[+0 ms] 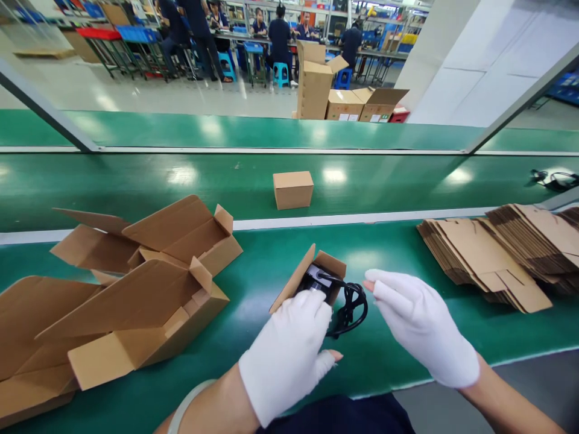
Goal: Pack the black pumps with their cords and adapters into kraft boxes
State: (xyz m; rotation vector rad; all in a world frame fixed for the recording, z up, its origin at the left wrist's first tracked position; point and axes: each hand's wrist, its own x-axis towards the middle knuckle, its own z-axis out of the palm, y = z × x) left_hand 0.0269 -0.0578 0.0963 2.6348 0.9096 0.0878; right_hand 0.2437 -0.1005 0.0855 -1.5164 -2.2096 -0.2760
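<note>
Steadying it, apparently: in head view, the white-gloved left hand (289, 346) overlapped a black boxy device (313, 279), grip hidden, open brown cardboard box (294, 280) beyond its fingertips! Coiled black cable (348, 307) sat rightward, near the white-gloved right hand (420, 322), fingertips narrow, empty.

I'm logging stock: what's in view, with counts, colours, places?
bench: one, green, foreground
strips: two, green, beyond bench
centre carton: one, brown, bench
device: one, dark, inside centre carton
cables: two, black, beside device, far right
closed carton: one, brown, nearer strip
open cartons: several, brown, left
flat cartons: many, brown, right
large boxes: three, brown, beyond strips
people: several, dark clothes, background
left hand: one, white glove, at device
right hand: one, white glove, right foreground
</note>
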